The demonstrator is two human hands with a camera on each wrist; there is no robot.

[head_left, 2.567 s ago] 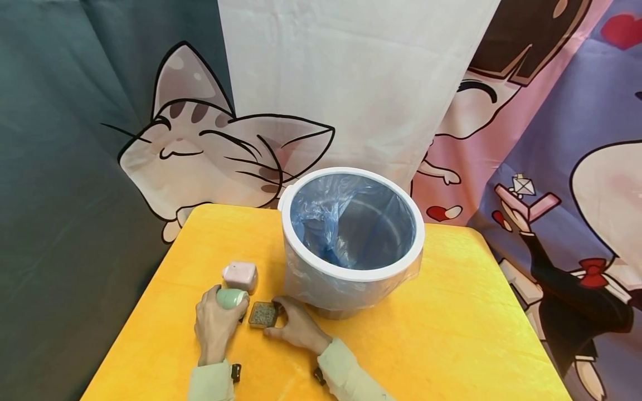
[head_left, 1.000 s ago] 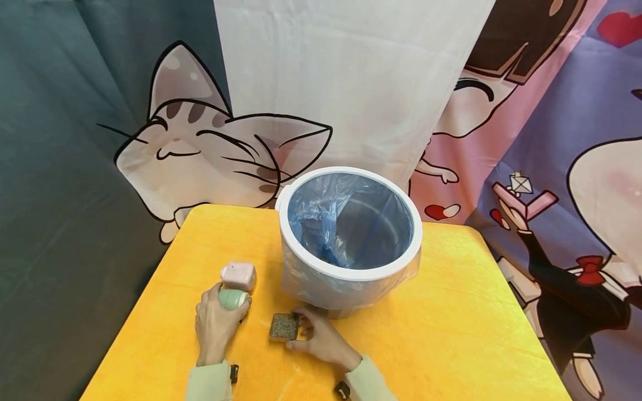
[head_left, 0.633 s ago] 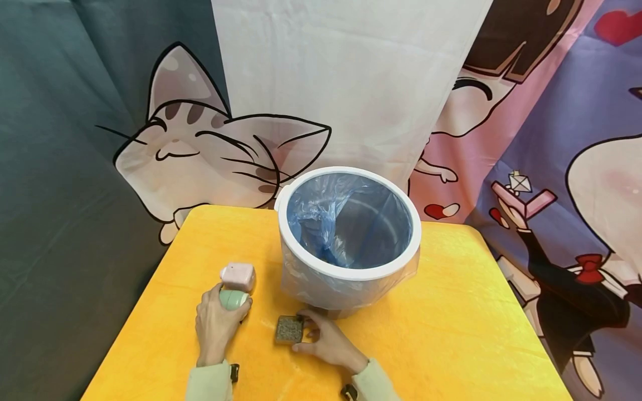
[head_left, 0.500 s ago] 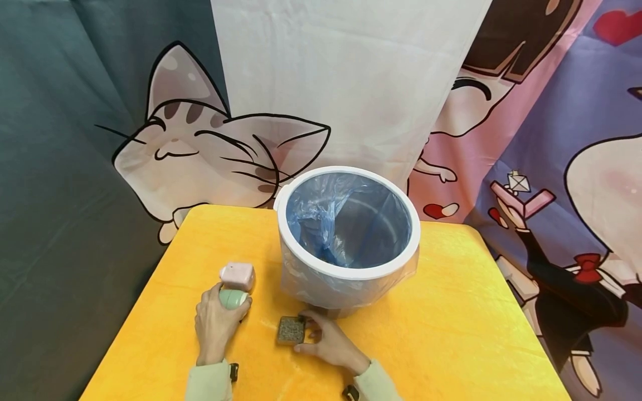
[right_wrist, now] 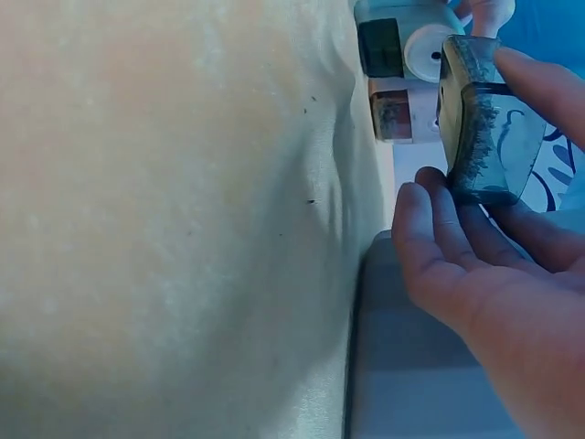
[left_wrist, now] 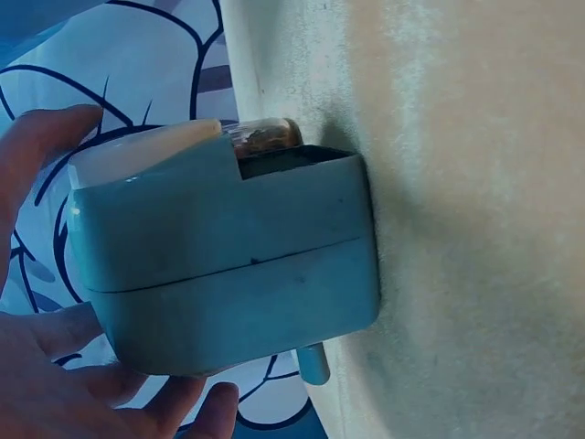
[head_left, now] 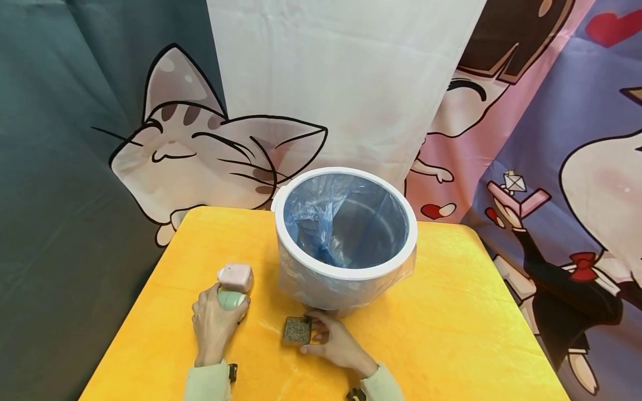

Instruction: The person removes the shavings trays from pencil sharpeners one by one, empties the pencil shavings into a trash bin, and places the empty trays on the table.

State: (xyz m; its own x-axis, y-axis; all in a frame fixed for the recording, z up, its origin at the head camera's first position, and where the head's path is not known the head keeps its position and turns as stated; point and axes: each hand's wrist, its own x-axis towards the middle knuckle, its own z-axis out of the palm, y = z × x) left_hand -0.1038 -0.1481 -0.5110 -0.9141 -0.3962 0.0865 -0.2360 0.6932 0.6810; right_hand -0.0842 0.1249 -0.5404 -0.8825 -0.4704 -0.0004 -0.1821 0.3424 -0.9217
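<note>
- Thumb and fingers of the right hand (head_left: 337, 344) pinch the clear box (head_left: 297, 331) by its sides, apparently to keep the dark bits inside from spilling; it lies at the fingertips, off the hand's left.
- Left hand (head_left: 213, 323) grips the green device (head_left: 230, 300) on the yellow table (head_left: 441, 312), probably steadying it.
- Pink device (head_left: 237, 277) sits just beyond that hand.
- Bin (head_left: 346, 273), farthest, has its liner (head_left: 321, 223) under the rim ring, presumably for hold.

A head view looks down on left hand (head_left: 213, 320) and right hand (head_left: 340, 342); wrist views face each close up, sharing the green box (left_wrist: 228, 247).
</note>
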